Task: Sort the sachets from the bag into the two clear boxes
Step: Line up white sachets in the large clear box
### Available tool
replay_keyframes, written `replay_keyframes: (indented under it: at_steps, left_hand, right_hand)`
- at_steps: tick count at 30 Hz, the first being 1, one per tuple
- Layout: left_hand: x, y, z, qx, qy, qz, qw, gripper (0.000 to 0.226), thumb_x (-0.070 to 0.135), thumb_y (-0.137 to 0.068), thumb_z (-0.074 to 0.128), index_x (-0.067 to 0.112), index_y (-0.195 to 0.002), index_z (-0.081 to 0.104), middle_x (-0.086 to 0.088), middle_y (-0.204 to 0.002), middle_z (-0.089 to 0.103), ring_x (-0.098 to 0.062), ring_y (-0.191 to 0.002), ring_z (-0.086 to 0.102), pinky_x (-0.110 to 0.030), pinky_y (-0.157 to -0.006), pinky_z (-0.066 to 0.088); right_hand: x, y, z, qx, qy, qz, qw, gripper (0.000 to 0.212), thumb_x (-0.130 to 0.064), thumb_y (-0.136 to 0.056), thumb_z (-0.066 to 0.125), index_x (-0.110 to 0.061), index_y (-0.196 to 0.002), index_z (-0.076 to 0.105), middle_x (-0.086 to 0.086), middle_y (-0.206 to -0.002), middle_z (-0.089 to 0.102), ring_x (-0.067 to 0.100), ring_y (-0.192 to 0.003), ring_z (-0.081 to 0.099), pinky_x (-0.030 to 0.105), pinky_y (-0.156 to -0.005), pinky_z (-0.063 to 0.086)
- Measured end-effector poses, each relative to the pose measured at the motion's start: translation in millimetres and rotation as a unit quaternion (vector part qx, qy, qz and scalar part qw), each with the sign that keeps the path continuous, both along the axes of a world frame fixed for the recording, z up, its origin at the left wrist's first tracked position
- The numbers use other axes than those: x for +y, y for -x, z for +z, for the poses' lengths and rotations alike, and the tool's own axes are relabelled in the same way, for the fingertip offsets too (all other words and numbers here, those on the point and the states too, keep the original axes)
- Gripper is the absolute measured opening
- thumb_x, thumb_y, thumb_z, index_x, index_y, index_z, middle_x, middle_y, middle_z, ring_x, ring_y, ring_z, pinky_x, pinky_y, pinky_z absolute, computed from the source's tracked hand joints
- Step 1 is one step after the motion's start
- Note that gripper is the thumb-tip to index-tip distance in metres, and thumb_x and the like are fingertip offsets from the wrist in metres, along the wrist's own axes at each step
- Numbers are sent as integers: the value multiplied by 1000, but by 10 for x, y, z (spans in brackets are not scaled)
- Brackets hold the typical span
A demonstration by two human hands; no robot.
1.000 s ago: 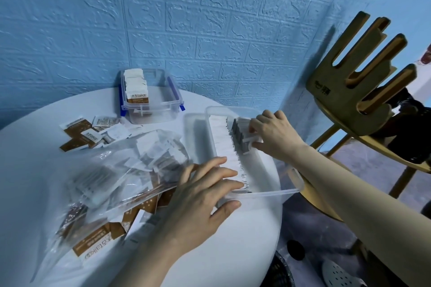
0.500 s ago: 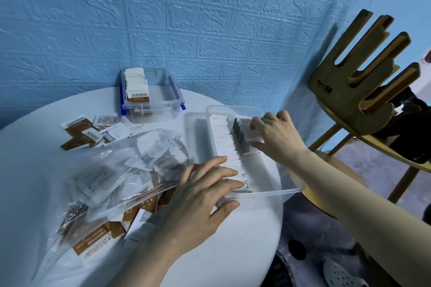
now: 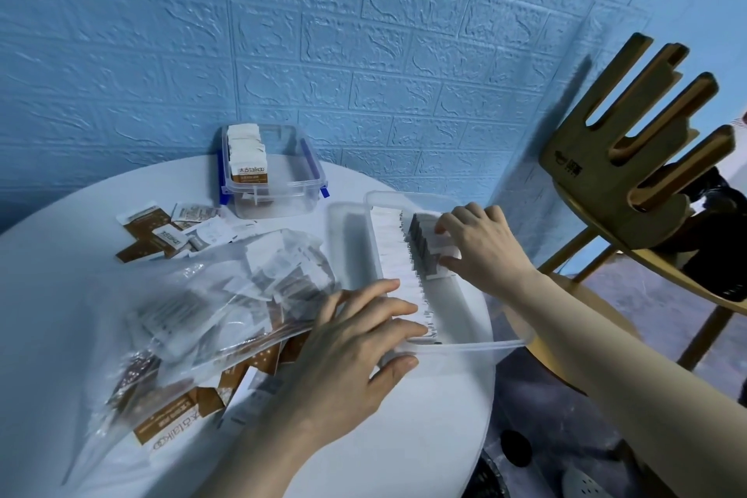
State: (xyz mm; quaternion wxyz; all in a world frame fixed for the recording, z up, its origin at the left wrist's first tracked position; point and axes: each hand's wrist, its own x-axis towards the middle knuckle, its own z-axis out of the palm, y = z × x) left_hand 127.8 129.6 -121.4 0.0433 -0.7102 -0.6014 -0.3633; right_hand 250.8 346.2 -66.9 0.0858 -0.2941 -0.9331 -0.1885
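— Where are we in the job?

— We are at the big round bench point(image 3: 404, 449). The bag point(image 3: 194, 319) lies on its left side, and lots of sachets are inside it. So we think we are about half way, not near the end.

— And the boxes?

— The near box point(image 3: 465, 344) sits by the bench's right edge. Its long side runs away from us, toward the blue wall. The far box point(image 3: 283, 190) sits by the wall with a short row of brown and white sachets standing at its left.

— What are our hands doing?

— Our left hand point(image 3: 355, 340) lies flat, fingers straight, on the near end of the white row point(image 3: 398, 255), with the thumb on the box rim. Our right hand point(image 3: 481, 243) has its fingers curled on the grey row point(image 3: 424, 251), pinching the pack together.

— Which way do the rows point?

— Both rows run along the box, near to far. Each sachet stands on its edge, face to face with the next one.

— What comes next?

— We think we should let go gently so the rows do not tip. Then we reach into the bag for more. Some loose sachets point(image 3: 157, 232) by the far box need sorting too.
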Motion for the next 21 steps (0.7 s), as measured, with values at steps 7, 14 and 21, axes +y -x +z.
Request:
replay_keyframes:
  at_steps: [7, 14, 21]
  left_hand:
    - [7, -19, 6, 1, 2, 0, 1000, 26, 43, -90, 51, 33, -109, 65, 18, -123, 56, -5, -136, 32, -27, -101, 21]
    - [-7, -23, -6, -4, 0, -2, 1000, 25, 43, -90, 50, 33, -109, 63, 18, -124, 55, -4, -137, 31, -29, -100, 22]
    - [-2, -16, -20, -6, 0, -4, 1000, 26, 42, -89, 51, 33, -109, 64, 18, -124, 56, -5, -137, 32, -30, -99, 24]
  right_hand:
    - [30, 59, -11, -68, -10, -19, 997, 51, -47, -84, 62, -22, -127, 48, 0, -121, 50, 22, -113, 45, 33, -91, 28]
    - [2, 82, -40, -102, -74, -24, 992, 45, -41, -78, 69, -18, -116, 61, -1, -103, 67, 24, -99, 56, 35, -80, 22]
    - [28, 89, -147, -149, -106, -53, 982, 49, -50, -74, 70, -15, -108, 64, -3, -92, 71, 21, -87, 62, 35, -75, 21]
